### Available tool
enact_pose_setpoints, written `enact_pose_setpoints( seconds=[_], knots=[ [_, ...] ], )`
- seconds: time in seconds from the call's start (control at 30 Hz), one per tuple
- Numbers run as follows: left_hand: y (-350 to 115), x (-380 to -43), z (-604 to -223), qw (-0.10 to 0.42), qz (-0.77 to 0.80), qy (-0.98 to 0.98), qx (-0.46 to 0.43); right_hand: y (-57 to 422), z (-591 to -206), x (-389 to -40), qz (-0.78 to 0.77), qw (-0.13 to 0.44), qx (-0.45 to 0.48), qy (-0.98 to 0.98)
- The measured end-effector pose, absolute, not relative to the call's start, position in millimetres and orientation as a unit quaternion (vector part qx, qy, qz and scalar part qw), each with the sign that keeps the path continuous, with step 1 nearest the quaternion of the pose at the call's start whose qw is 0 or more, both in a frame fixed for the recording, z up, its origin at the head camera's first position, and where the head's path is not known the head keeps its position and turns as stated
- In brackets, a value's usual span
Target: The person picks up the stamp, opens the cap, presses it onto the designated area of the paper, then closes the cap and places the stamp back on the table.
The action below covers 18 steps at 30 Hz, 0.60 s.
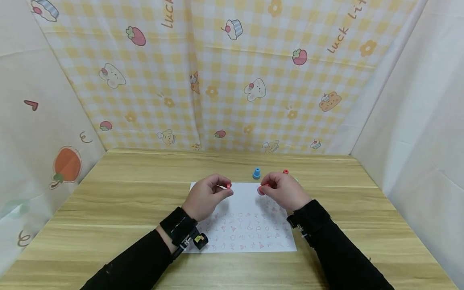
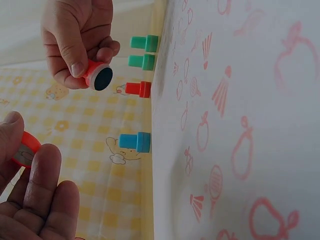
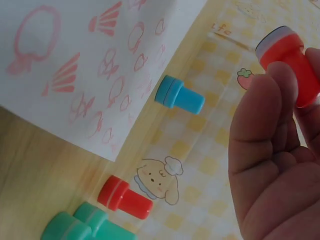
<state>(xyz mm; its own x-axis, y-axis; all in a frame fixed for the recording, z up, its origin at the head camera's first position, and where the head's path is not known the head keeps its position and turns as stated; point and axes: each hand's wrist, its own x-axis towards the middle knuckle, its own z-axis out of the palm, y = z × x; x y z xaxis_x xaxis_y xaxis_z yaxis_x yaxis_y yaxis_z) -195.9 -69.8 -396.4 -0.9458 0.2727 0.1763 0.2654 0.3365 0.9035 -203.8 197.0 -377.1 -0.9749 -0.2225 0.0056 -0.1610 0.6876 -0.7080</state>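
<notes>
My left hand [image 1: 204, 198] pinches a small red cap [image 2: 27, 150] between thumb and fingers, above the paper's left side; its greyish inside shows in the left wrist view. My right hand [image 1: 287, 192] grips a red stamp [image 3: 295, 65] by its handle, over the paper's upper right. The stamp's dark round face is bare, with a white band around it. Both hands are apart from each other and raised off the sheet. Beneath them lies white paper [image 1: 244, 199] with rows of red prints: fruit outlines, shuttlecocks and rackets.
Past the paper's far edge stand a blue stamp [image 1: 256, 173], another red stamp [image 3: 125, 197] and two green stamps [image 2: 144, 43], all upright on the wooden table [image 1: 145, 169]. A yellow checked curtain [image 1: 224, 108] hangs behind, with pale cloth [image 1: 417, 100] at the sides.
</notes>
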Motion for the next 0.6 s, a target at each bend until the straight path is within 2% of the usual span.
enact_pose_setpoints(
  seconds=[0.6],
  knots=[
    [-68.2,-195.1,-396.7,0.009,0.554,0.817,0.158,186.7,-383.7,-204.8,-0.254,0.022,-0.111,0.961]
  ],
)
